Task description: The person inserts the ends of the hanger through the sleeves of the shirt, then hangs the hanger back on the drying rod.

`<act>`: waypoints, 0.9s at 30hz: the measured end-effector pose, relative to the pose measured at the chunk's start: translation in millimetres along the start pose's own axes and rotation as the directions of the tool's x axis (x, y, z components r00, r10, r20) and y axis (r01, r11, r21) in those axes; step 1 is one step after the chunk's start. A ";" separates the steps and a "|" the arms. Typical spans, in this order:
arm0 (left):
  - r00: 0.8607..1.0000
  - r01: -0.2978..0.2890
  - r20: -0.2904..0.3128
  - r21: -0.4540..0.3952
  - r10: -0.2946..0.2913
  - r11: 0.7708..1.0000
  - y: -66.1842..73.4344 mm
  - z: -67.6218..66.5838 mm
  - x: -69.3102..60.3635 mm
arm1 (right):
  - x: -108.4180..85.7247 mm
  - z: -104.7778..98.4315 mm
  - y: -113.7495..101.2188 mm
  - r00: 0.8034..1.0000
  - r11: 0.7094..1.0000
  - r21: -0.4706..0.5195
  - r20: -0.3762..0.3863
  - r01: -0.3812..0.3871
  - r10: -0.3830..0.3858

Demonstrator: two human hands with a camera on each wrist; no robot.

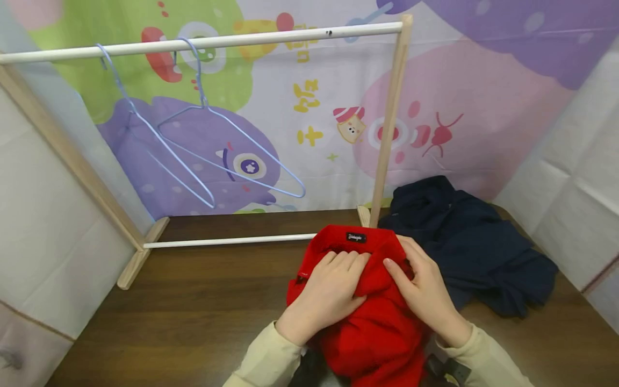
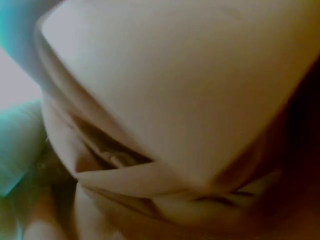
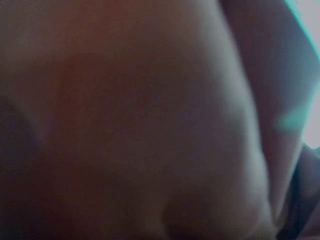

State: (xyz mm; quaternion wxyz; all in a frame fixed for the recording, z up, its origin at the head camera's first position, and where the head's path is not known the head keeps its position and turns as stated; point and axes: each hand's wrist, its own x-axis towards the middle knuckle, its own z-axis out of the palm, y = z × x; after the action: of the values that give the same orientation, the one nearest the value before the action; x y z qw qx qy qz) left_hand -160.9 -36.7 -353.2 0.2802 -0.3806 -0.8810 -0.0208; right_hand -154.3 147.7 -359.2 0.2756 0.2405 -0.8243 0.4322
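Observation:
In the head view a red garment (image 1: 377,344) with a fuzzy-looking surface is bunched up at the lower middle. A small black label (image 1: 356,237) shows inside its upper opening. My left hand (image 1: 329,293) grips the cloth at that opening, its fingertips hidden in the folds. At the right edge my right hand (image 1: 427,285) holds the garment, thumb in front and the other fingers mostly behind the fabric. Both wrist views are dim and blurred, filled by close skin or cloth that I cannot tell apart.
A rack with a white top rail (image 1: 242,40) and wooden posts stands behind. Two light-blue hangers, a left hanger (image 1: 159,137) and a right hanger (image 1: 251,142), hang bare from it. Dark navy clothing (image 1: 474,236) lies crumpled at the right on the brown table (image 1: 203,306).

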 end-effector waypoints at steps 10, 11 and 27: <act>1.000 0.004 0.008 -0.029 -0.004 1.000 -1.3 -0.1 -1.4 | 1.8 -3.4 5.8 0.997 0.999 0.001 -0.046 0.055 -0.055; 1.000 0.007 0.009 -0.037 -0.007 0.999 -2.1 -0.6 -1.6 | 2.1 -4.2 5.8 0.997 0.999 0.008 -0.050 0.052 -0.052; 0.985 0.173 0.017 -0.232 -0.174 0.957 -34.4 -9.5 -7.2 | 3.4 -18.2 4.3 0.992 0.996 -0.067 -0.115 0.052 -0.060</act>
State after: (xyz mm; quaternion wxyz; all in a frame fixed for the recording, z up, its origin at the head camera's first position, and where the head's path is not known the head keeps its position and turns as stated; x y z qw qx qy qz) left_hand -175.8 -68.2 -342.7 0.2325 -0.3318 -0.9020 -0.1489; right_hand -155.1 164.8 -350.8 0.3431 0.2287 -0.8130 0.4111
